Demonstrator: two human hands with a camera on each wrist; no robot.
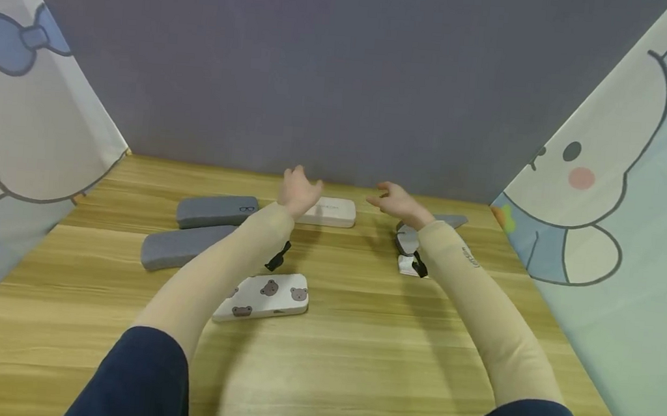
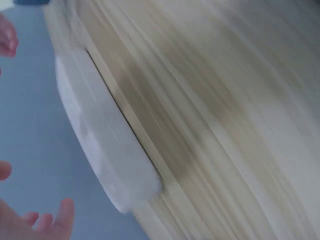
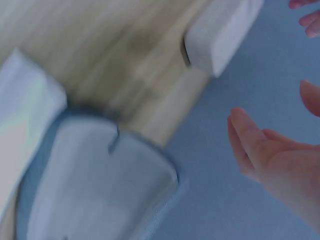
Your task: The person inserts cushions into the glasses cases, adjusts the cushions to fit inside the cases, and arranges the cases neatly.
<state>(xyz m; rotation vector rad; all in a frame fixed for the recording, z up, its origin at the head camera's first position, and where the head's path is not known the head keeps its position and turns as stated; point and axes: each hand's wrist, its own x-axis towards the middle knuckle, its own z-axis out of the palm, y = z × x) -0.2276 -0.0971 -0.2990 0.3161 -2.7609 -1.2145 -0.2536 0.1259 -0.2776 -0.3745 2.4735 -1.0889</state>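
My left hand (image 1: 299, 193) hovers over the back of the table with its fingers spread and nothing in it. Just beyond and to its right lies a white eyeglass case (image 1: 328, 212), seen blurred in the left wrist view as a long white box (image 2: 107, 130). My right hand (image 1: 400, 204), also holding nothing, reaches inward with extended fingers (image 3: 247, 132). Below it rests a grey, soft-looking piece with a dark edge (image 3: 100, 175), partly hidden by the forearm in the head view. A small white packet (image 1: 408, 266) lies beside that piece.
Two grey eyeglass cases (image 1: 215, 212) lie at the left, one partly behind the left forearm. A white case with bear faces (image 1: 268, 295) sits nearer the front. A grey panel (image 1: 344, 72) stands behind the table, with cartoon-print cloth (image 1: 618, 256) along both sides.
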